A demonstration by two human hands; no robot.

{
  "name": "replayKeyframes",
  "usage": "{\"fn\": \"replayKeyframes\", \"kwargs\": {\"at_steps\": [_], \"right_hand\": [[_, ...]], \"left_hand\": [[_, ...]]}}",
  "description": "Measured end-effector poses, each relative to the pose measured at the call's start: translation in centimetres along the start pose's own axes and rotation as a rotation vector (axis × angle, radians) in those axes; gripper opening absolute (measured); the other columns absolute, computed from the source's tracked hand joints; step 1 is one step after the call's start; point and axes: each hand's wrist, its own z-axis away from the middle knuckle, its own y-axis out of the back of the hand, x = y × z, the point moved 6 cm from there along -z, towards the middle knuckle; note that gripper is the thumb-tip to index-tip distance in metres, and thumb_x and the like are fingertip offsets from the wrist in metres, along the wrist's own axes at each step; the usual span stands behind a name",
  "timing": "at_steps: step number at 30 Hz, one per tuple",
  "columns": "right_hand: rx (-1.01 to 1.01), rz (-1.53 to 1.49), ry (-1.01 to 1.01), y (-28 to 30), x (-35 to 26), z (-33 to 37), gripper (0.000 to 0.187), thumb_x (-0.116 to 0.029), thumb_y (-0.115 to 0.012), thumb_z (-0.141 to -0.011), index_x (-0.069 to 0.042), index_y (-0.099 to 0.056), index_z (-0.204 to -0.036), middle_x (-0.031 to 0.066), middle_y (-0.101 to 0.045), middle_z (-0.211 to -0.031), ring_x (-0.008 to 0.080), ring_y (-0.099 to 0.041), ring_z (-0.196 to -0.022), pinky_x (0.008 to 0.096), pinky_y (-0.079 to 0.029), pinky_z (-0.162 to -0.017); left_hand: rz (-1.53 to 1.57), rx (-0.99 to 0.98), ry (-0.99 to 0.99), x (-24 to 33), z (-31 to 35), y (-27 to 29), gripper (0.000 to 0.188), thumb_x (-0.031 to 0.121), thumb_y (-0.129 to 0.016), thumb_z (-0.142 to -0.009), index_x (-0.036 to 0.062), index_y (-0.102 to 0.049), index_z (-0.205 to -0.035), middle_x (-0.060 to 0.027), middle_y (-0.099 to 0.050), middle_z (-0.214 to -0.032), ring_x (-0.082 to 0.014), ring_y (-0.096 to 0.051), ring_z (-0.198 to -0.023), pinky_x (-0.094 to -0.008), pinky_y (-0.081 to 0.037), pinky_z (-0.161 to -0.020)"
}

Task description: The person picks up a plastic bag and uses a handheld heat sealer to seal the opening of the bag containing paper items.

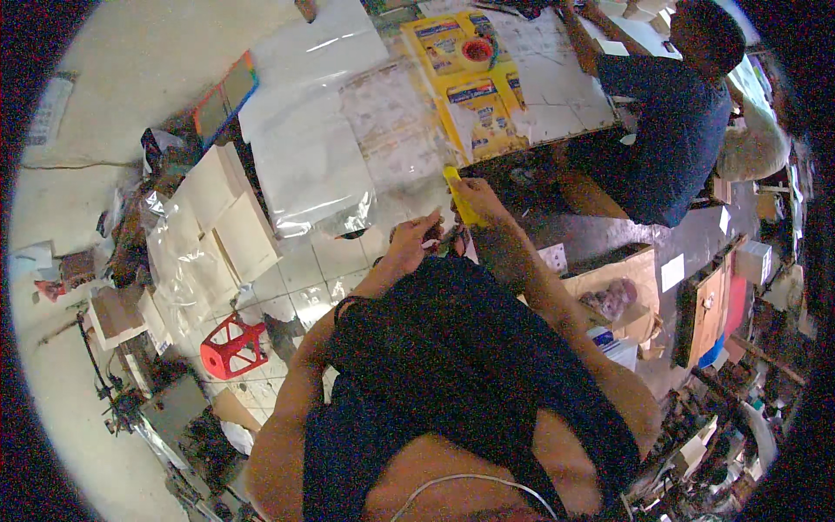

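In front of my body, my right hand (483, 199) is closed round a narrow yellow strip (464, 205), which looks like folded card or film. It hangs just off the near edge of the work table (396, 170). To its left, my left hand (412, 244) has its fingers pinched together near my lap. A small pale bit shows at those fingertips, too small to name. Beyond my right hand, yellow printed sheets (480, 115) lie on the table. A red roll of tape (477, 50) rests on top of them.
Large white sheets under clear plastic (309, 165) cover the table's left part. Cardboard pieces (213, 217) lean at the left, above a red stool (233, 348). A co-worker in dark clothes (665, 139) sits at the right. An open carton (613, 287) stands on the floor at right.
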Motion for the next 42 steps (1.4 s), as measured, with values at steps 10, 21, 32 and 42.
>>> {"fn": "replayKeyframes", "kwargs": {"at_steps": [10, 21, 32, 42], "right_hand": [[0.117, -0.106, 0.133, -0.6, -0.5, -3.8, 0.033, -0.036, -0.054, -0.090, -0.003, -0.056, -0.084, 0.0057, -0.055, -0.059, 0.0173, -0.054, -0.043, 0.0312, -0.044, -0.038], [0.129, -0.127, 0.244, 2.1, -0.7, -12.2, 0.033, -0.037, -0.054, -0.090, -0.004, -0.057, -0.085, 0.0048, -0.056, -0.059, 0.0184, -0.054, -0.043, 0.0331, -0.046, -0.040], [0.276, -0.136, 0.262, 3.8, -3.9, -6.6, 0.027, -0.033, -0.063, -0.085, -0.007, -0.058, -0.084, 0.0044, -0.058, -0.063, 0.0163, -0.053, -0.044, 0.0302, -0.045, -0.040], [0.202, -0.263, 0.164, 2.1, -0.9, -3.2, 0.023, -0.025, -0.073, -0.077, -0.007, -0.059, -0.080, 0.0000, -0.054, -0.060, 0.0103, -0.050, -0.043, 0.0261, -0.040, -0.039]], "left_hand": [[-0.002, -0.016, 0.003, 0.5, 0.5, -0.1, 0.028, 0.031, -0.068, -0.082, 0.0043, -0.062, -0.087, -0.0027, -0.059, -0.075, -0.0123, -0.057, -0.069, -0.0264, -0.043, -0.060], [-0.064, -0.021, -0.122, 0.7, 1.3, 1.3, 0.033, 0.033, -0.068, -0.083, 0.0013, -0.062, -0.086, -0.0038, -0.059, -0.074, -0.0137, -0.057, -0.068, -0.0264, -0.043, -0.060], [-0.176, 0.076, -0.259, 1.6, 2.8, -0.6, 0.029, 0.032, -0.067, -0.084, 0.0042, -0.061, -0.081, -0.0030, -0.058, -0.072, -0.0121, -0.055, -0.065, -0.0254, -0.041, -0.053], [-0.109, 0.144, -0.307, -0.3, 0.5, -0.9, 0.030, 0.032, -0.066, -0.085, 0.0024, -0.061, -0.081, -0.0033, -0.058, -0.070, -0.0134, -0.055, -0.062, -0.0266, -0.042, -0.053]]}}
